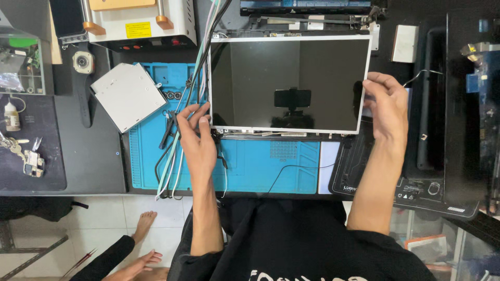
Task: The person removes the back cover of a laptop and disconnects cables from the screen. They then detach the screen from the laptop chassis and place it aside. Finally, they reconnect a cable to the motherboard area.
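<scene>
A bare laptop screen panel [260, 78] with a dark glass face and a thin white rim lies flat over the blue work mat [260, 166]. My left hand [195, 138] touches its lower left corner with spread fingers. My right hand [386, 106] grips its right edge, thumb on the rim. A black laptop lid frame with hinges [312, 21] lies just beyond the panel. Thin black cables [291, 167] trail from under the panel's lower edge.
A silver optical drive [127, 96] rests at the mat's left. A bundle of cables [200, 57] runs down past my left hand. A white machine [138, 23] stands at the back left. Black laptop parts [458, 104] lie on the right. Another person's hand and foot [140, 250] show on the floor.
</scene>
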